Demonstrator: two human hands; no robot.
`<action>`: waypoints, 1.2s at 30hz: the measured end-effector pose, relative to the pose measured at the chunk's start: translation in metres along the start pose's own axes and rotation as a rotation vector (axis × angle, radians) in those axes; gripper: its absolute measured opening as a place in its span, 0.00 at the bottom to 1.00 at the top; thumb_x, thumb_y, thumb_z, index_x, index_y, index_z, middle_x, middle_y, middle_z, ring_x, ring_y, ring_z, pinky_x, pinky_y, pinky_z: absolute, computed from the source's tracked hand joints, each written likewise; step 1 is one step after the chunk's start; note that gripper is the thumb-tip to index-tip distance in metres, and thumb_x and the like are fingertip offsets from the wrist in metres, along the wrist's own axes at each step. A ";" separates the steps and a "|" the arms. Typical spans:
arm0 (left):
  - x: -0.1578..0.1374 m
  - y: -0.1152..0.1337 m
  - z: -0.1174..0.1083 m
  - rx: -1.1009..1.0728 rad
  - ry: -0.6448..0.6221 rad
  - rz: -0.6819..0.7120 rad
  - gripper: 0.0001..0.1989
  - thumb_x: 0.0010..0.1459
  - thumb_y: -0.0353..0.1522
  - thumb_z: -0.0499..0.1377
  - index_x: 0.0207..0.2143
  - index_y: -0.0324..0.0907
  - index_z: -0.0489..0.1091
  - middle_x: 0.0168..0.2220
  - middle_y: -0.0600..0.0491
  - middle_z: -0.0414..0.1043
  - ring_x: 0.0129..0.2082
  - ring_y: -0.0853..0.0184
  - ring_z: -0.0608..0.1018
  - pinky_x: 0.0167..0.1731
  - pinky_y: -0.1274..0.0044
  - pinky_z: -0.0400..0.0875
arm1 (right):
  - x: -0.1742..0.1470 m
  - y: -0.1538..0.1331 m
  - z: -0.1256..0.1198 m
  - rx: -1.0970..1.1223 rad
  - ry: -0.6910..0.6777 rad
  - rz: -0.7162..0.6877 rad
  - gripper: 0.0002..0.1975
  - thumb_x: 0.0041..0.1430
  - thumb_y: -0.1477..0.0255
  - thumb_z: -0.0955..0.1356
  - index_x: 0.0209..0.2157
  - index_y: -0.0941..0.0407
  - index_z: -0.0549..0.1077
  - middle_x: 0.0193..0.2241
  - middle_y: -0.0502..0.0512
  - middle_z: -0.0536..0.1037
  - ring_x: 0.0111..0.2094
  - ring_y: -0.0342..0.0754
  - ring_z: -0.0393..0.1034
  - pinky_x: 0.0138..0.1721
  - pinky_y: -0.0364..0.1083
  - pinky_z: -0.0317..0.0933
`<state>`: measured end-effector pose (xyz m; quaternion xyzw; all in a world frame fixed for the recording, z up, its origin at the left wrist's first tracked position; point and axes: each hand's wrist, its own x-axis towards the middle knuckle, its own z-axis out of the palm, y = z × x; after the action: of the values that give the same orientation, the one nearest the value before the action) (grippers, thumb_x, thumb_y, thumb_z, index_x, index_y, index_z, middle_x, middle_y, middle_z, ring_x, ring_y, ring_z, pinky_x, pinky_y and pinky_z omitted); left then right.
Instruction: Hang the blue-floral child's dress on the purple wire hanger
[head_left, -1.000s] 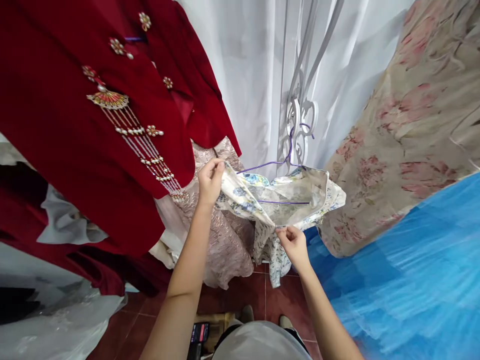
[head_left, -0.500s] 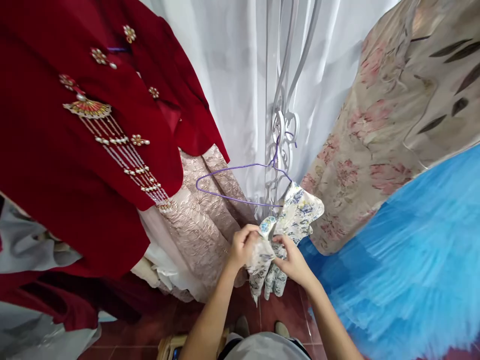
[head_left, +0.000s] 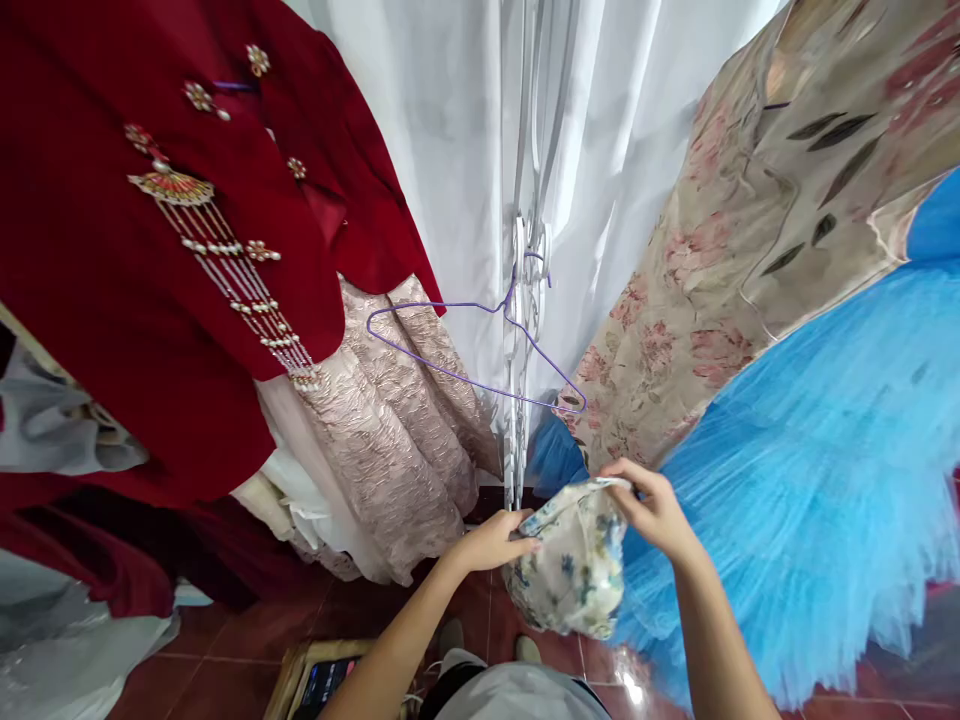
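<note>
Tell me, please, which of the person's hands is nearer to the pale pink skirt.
Left: the left hand appears just to the right of the pale pink skirt, near its lower part; the right hand is farther right, across the floral garment.

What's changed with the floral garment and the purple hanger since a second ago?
The floral garment has come off the purple hanger and moved down, below it. The left hand and right hand, which held it before too, now grip its upper edge. The purple hanger still hangs on the white stand; the red jacket hangs as before.
</note>
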<state>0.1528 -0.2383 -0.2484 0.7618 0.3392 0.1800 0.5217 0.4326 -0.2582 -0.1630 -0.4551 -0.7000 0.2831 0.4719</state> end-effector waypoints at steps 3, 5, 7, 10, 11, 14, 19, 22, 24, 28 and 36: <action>-0.012 -0.010 0.000 0.047 0.155 -0.081 0.14 0.63 0.40 0.56 0.32 0.39 0.71 0.31 0.53 0.72 0.34 0.64 0.73 0.36 0.75 0.67 | 0.024 0.013 -0.033 -0.080 0.376 -0.137 0.06 0.58 0.72 0.69 0.34 0.55 0.80 0.29 0.52 0.80 0.25 0.46 0.69 0.27 0.43 0.62; -0.020 -0.006 -0.006 -0.045 0.307 -0.044 0.16 0.63 0.42 0.56 0.29 0.39 0.69 0.28 0.54 0.69 0.31 0.66 0.70 0.33 0.77 0.65 | 0.051 0.017 -0.042 -0.105 0.528 -0.180 0.09 0.56 0.71 0.70 0.38 0.54 0.81 0.29 0.52 0.81 0.23 0.45 0.66 0.24 0.43 0.60; -0.028 0.007 -0.016 -0.182 0.481 0.014 0.15 0.61 0.42 0.58 0.30 0.39 0.69 0.28 0.55 0.68 0.30 0.67 0.69 0.32 0.79 0.64 | 0.084 0.016 -0.040 -0.103 0.552 -0.207 0.11 0.56 0.69 0.70 0.39 0.55 0.82 0.31 0.54 0.82 0.24 0.46 0.68 0.26 0.44 0.61; -0.043 0.034 -0.039 -0.328 0.707 0.073 0.14 0.55 0.42 0.63 0.32 0.39 0.71 0.28 0.55 0.68 0.28 0.69 0.69 0.28 0.80 0.62 | 0.136 0.010 -0.021 -0.024 0.500 -0.238 0.11 0.59 0.65 0.68 0.37 0.56 0.81 0.33 0.56 0.82 0.31 0.49 0.72 0.32 0.46 0.65; -0.047 0.043 -0.048 -0.351 0.760 0.092 0.14 0.53 0.42 0.64 0.32 0.39 0.72 0.27 0.56 0.67 0.27 0.70 0.68 0.27 0.81 0.62 | 0.151 0.008 -0.012 0.017 0.456 -0.234 0.11 0.60 0.64 0.68 0.36 0.56 0.80 0.32 0.54 0.81 0.31 0.49 0.71 0.33 0.46 0.65; -0.059 0.060 -0.080 -0.330 0.805 0.145 0.14 0.51 0.42 0.65 0.29 0.40 0.71 0.24 0.56 0.65 0.24 0.71 0.66 0.25 0.81 0.60 | 0.182 0.002 0.012 0.154 0.257 -0.183 0.12 0.61 0.61 0.67 0.34 0.54 0.76 0.27 0.49 0.76 0.29 0.47 0.67 0.33 0.45 0.63; -0.076 0.048 -0.150 0.102 0.706 0.094 0.11 0.56 0.39 0.57 0.27 0.41 0.72 0.26 0.53 0.70 0.28 0.65 0.71 0.29 0.77 0.65 | 0.188 -0.006 0.020 0.333 0.045 -0.014 0.16 0.56 0.55 0.71 0.33 0.54 0.74 0.25 0.47 0.73 0.26 0.45 0.65 0.29 0.43 0.61; -0.079 0.032 -0.200 0.560 0.681 0.040 0.10 0.55 0.32 0.52 0.28 0.42 0.73 0.31 0.51 0.74 0.36 0.60 0.74 0.41 0.70 0.69 | 0.184 -0.012 0.013 0.374 -0.075 0.069 0.20 0.52 0.52 0.74 0.33 0.55 0.74 0.26 0.49 0.76 0.25 0.46 0.67 0.27 0.43 0.61; -0.074 0.028 -0.232 0.789 0.723 0.041 0.13 0.53 0.28 0.50 0.32 0.43 0.74 0.36 0.49 0.76 0.42 0.57 0.74 0.50 0.65 0.66 | 0.183 -0.014 0.011 0.367 -0.119 0.086 0.22 0.50 0.50 0.74 0.32 0.55 0.75 0.25 0.49 0.76 0.23 0.45 0.66 0.25 0.43 0.60; -0.046 0.042 -0.286 0.976 0.996 0.096 0.18 0.51 0.22 0.48 0.37 0.43 0.73 0.42 0.46 0.75 0.49 0.55 0.73 0.54 0.63 0.64 | 0.184 -0.013 0.019 0.394 -0.103 0.095 0.23 0.49 0.50 0.75 0.30 0.56 0.75 0.23 0.49 0.76 0.21 0.44 0.65 0.23 0.42 0.59; 0.005 0.054 -0.343 0.744 0.925 0.111 0.27 0.49 0.20 0.48 0.51 0.40 0.69 0.41 0.47 0.78 0.41 0.60 0.78 0.47 0.71 0.71 | 0.176 -0.013 0.036 0.485 -0.034 0.116 0.20 0.51 0.52 0.76 0.32 0.56 0.77 0.23 0.49 0.78 0.23 0.45 0.69 0.25 0.42 0.62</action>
<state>-0.0422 -0.0161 -0.0654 0.7525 0.5314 0.3891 0.0075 0.3698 -0.1032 -0.0953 -0.3630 -0.5925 0.4769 0.5383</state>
